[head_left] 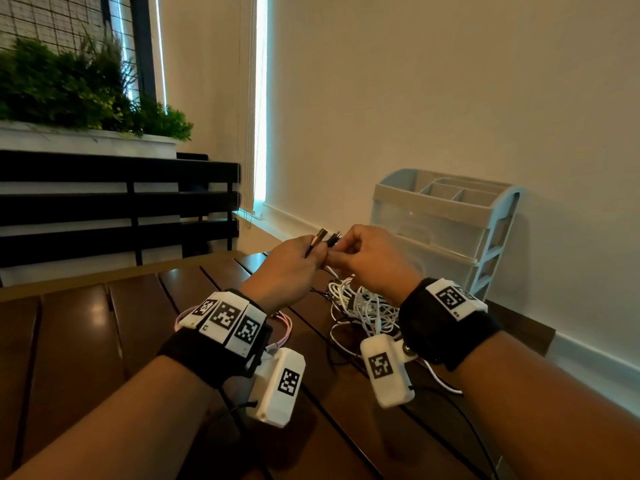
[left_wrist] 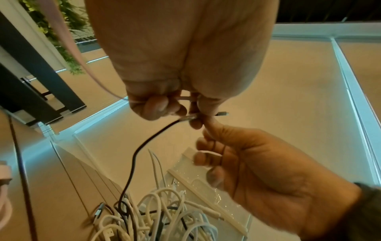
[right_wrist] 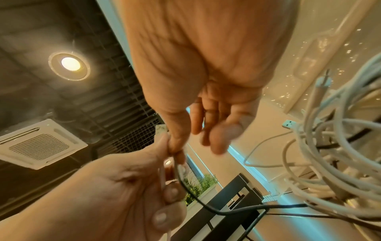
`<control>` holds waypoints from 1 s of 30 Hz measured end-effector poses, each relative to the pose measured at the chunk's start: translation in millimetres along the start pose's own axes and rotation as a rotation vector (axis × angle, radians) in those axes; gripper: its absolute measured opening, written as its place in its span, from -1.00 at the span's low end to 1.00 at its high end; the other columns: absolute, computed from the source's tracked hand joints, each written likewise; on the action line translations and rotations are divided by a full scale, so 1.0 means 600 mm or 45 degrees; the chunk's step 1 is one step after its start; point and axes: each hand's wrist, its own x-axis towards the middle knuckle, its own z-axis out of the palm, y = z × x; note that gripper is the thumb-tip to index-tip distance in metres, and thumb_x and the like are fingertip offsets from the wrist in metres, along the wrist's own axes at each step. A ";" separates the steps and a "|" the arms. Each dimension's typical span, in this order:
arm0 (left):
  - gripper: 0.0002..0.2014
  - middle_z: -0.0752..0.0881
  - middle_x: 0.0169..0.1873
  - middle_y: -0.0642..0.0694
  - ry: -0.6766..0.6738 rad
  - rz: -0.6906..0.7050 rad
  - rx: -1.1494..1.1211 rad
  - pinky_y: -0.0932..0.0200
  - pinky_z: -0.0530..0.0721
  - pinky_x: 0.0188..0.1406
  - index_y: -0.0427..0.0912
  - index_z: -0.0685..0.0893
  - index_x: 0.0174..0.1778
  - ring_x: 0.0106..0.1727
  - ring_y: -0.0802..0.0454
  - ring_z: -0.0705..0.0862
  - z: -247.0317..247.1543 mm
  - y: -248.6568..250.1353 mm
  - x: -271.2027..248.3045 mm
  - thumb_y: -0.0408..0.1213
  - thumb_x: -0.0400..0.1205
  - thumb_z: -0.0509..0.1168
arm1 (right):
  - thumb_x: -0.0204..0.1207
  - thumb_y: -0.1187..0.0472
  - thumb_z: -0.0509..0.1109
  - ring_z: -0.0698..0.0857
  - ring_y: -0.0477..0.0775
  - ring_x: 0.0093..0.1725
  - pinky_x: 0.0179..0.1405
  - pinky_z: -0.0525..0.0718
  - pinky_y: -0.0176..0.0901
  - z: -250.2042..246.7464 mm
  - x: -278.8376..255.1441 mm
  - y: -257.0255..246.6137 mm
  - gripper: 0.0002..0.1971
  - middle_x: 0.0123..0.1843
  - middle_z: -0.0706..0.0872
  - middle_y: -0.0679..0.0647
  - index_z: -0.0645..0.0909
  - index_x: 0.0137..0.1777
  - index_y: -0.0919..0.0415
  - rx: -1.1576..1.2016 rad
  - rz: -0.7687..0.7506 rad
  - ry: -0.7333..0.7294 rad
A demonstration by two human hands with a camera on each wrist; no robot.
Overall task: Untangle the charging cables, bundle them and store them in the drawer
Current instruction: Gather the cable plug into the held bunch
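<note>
Both hands are raised above the wooden table (head_left: 86, 334). My left hand (head_left: 311, 251) (left_wrist: 175, 107) grips a black cable (left_wrist: 140, 146) just below its metal plug (head_left: 320, 234), with a pink cable (left_wrist: 68, 40) also held in the curled fingers. My right hand (head_left: 343, 251) (right_wrist: 185, 138) pinches a second dark plug (head_left: 334, 237) right beside the first, its other fingers loosely bent. The black cable hangs down into a tangle of white and dark cables (head_left: 363, 306) (left_wrist: 164, 220) (right_wrist: 329, 154) on the table. The pale drawer unit (head_left: 446, 233) stands behind the tangle against the wall, its clear drawers closed.
A loop of the pink cable (head_left: 285, 323) lies on the table under my left wrist. A black slatted rail (head_left: 104, 202) and a planter of green plants (head_left: 86, 88) stand beyond the table's left edge. Thin black wires (head_left: 450, 410) trail from the wrist cameras.
</note>
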 end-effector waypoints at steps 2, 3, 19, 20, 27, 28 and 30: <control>-0.68 0.72 -0.11 -0.20 0.033 0.001 -0.087 -0.04 0.58 0.01 -0.24 0.68 -0.02 -0.02 -0.14 0.66 0.002 -0.002 -0.001 -0.14 0.78 0.08 | 0.50 0.08 0.49 0.76 0.06 -0.22 -0.30 0.73 -0.11 0.006 0.000 0.007 -0.72 -0.05 0.76 0.17 0.55 0.07 0.22 0.225 0.122 -0.169; -0.69 0.72 -0.13 -0.16 0.062 -0.005 -0.137 -0.04 0.59 0.01 -0.22 0.68 -0.04 -0.02 -0.12 0.67 0.004 -0.003 0.000 -0.14 0.78 0.08 | 0.55 0.09 0.43 0.76 0.10 -0.17 -0.27 0.73 -0.08 0.009 0.000 0.010 -0.70 0.03 0.73 0.18 0.52 0.17 0.23 0.382 0.176 -0.272; -0.48 0.48 -0.43 -0.11 0.320 -0.114 -0.362 0.10 0.37 -0.37 -0.18 0.53 -0.32 -0.41 0.04 0.41 -0.059 0.015 0.006 0.26 0.62 0.14 | 0.65 0.15 0.27 0.75 0.14 -0.08 -0.07 0.75 -0.05 0.008 0.016 0.069 -0.83 0.01 0.72 0.18 0.61 0.04 0.24 -0.806 0.059 -0.524; -0.42 0.58 -0.36 -0.20 0.356 -0.131 -0.324 0.09 0.44 -0.32 -0.30 0.63 -0.22 -0.37 0.01 0.48 -0.072 0.012 0.007 0.23 0.65 0.13 | 0.66 0.13 0.27 0.72 0.10 -0.09 -0.07 0.73 -0.05 -0.010 0.024 0.066 -0.82 0.01 0.72 0.15 0.62 0.06 0.23 -0.847 0.058 -0.416; -0.58 0.74 -0.25 -0.01 0.417 -0.098 -0.017 0.09 0.62 -0.16 -0.10 0.75 -0.21 -0.17 0.01 0.70 -0.090 -0.013 0.013 0.14 0.68 0.18 | 0.64 0.15 0.31 0.78 0.06 -0.25 -0.33 0.66 -0.20 -0.066 0.046 0.036 -0.83 -0.23 0.75 0.02 0.69 -0.10 0.16 -0.646 0.062 -0.280; -0.59 0.71 -0.30 0.02 0.407 -0.092 -0.033 0.15 0.53 -0.27 -0.10 0.77 -0.22 -0.24 0.07 0.66 -0.080 -0.007 0.011 0.11 0.68 0.19 | 0.64 0.18 0.31 0.79 0.03 -0.24 -0.31 0.68 -0.22 -0.061 0.043 0.027 -0.86 -0.19 0.77 0.01 0.69 -0.07 0.14 -0.594 0.060 -0.339; -0.57 0.61 -0.46 0.03 0.413 -0.093 -0.058 0.17 0.39 -0.41 -0.15 0.77 -0.24 -0.41 0.10 0.55 -0.067 0.006 0.009 0.08 0.69 0.18 | 0.60 0.27 0.36 0.77 -0.07 -0.19 -0.22 0.72 -0.25 -0.048 0.033 0.014 -0.85 -0.03 0.76 -0.04 0.65 0.13 0.10 -0.567 0.077 -0.509</control>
